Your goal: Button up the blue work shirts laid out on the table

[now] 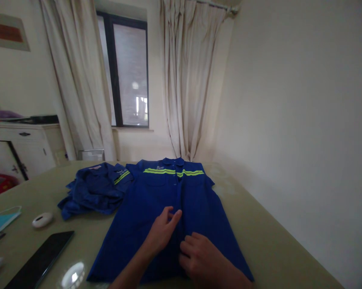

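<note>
Table [277,249] | spread blue shirt [156,196] | collar [173,161] toward right curtain [188,72] | long axis fore-and-aft

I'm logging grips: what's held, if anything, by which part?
Unclear: the right hand curls at the front opening of the spread blue cloth shirt; the left hand looks open.

A room that looks like a home, long cream curtains [193,72] beside a dark-framed window [131,76], white cabinet [30,156], plain wall [298,120]
</note>
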A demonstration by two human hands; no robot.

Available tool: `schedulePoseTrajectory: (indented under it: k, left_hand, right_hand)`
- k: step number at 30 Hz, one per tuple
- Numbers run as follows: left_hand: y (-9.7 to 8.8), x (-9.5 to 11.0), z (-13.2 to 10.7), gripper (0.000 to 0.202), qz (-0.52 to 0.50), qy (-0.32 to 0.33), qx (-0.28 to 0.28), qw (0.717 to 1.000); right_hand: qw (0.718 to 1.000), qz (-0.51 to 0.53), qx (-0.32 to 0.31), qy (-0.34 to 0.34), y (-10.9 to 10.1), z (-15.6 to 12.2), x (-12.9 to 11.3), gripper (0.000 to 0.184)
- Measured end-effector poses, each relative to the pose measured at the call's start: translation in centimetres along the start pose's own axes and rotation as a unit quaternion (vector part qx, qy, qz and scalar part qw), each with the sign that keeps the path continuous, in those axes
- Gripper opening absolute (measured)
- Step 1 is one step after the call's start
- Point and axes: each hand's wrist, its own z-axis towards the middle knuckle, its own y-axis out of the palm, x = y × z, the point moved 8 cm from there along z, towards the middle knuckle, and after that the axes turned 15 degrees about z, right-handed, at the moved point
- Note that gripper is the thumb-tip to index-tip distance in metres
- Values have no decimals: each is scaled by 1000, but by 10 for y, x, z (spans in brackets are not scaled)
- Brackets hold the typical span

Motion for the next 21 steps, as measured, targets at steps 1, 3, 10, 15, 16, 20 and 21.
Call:
schedulePoseTrajectory:
  k: [1,3,10,15,16,20,21]
  left_hand:
    - [5,0,4,60,19,-8,-4,1000]
    - [15,-1,14,63,51,-25,-3,998]
    - [25,12,63,30,-71,-35,14,997]
    - [18,-4,61,38,-258,-55,21,964]
    - [19,-14,57,38,-279,-73,17,957]
    - [32,-45,47,28,-317,-150,-14,936]
    - [35,-48,48,28,-322,-164,-19,932]
  right_hand:
    - [1000,-7,4,4,5,-4,0,14]
    - [999,-12,27,32,16,-9,4,13]
    - [992,-46,116,-9,41,-23,7,18]
    - [979,-37,195,54,24,-35,25,15]
    - [977,-33,200,62,22,-36,27,17]
    - [976,-28,214,37,17,-40,23,26]
    - [977,-30,210,18,17,-40,18,28]
